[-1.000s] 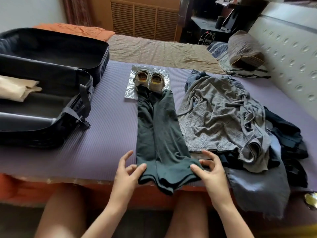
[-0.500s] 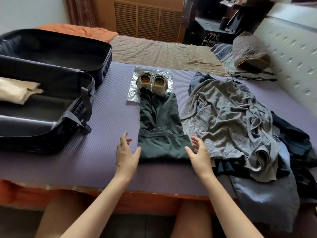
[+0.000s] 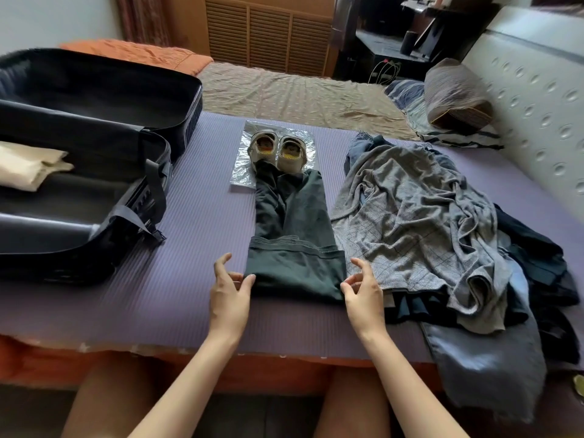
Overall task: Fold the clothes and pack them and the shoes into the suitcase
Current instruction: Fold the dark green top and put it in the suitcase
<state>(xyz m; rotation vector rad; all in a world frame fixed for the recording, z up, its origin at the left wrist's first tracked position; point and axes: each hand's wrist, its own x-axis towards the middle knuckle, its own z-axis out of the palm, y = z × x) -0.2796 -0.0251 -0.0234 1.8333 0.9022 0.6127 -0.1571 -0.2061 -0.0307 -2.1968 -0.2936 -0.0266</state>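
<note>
The trousers point(image 3: 294, 248), whose near end hung off the mat point(image 3: 196, 235) a second ago, now lie doubled over their own legs. The suitcase point(image 3: 94, 172) lies open, well to the left. The pile point(image 3: 426, 232) touches the trousers' right edge, and the shoes point(image 3: 278, 150) sit at the leg ends. The cloth looks soft, light and limp. It is best taken at the fold's two corners, where the left hand point(image 3: 229, 295) and right hand point(image 3: 363, 292) touch it, fingers spread and clamping nothing.

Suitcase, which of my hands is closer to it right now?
Left. The left hand is at the folded green trousers' corner on the suitcase side; the right hand is at their opposite corner, beside the clothes pile.
</note>
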